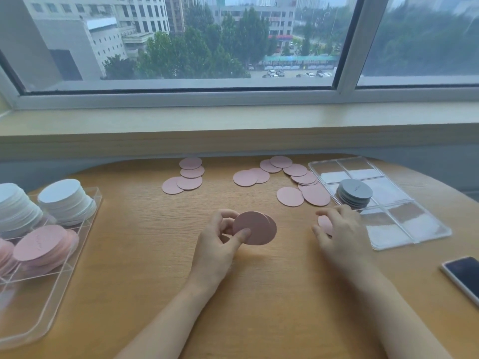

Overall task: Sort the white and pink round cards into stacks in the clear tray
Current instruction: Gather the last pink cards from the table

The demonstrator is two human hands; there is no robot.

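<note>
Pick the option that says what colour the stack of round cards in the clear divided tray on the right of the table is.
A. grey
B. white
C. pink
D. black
A: the stack of round cards standing in the divided tray on the right is grey, while the loose cards on the table beside it are pink.

1. The right hand (339, 229) covers most of a pink card (324, 224); only its left edge shows.
2. The clear tray (85, 224) at left, with its white and pink stacks, runs off the picture's left edge.
3. The phone (462, 277) at near right is cut by the right edge.
4. Printing on the grey stack (355, 191) is too small to read.
</note>
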